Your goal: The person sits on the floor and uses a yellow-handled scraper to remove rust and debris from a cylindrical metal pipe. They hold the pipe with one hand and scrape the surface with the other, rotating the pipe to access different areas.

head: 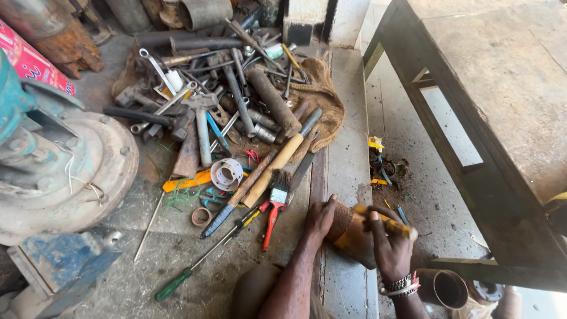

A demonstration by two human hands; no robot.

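My left hand (319, 220) grips the rim of a short rusty brown pipe piece (349, 236) resting on the concrete ledge. My right hand (391, 248), with bead bracelets on the wrist, is closed around a yellow-handled tool (384, 217) laid across the top of the pipe. To the left lie a red-handled paintbrush (276, 198), a wooden hammer handle (274, 168) and a green-handled screwdriver (195, 269) on the floor.
A heap of wrenches, pipes and hammers (236, 100) lies on a burlap sack (322, 94). A big rusty round machine housing (65, 171) stands at left, a blue metal part (59, 266) below it. A wooden bench (502, 106) is at right, with a metal cylinder (444, 288) beneath.
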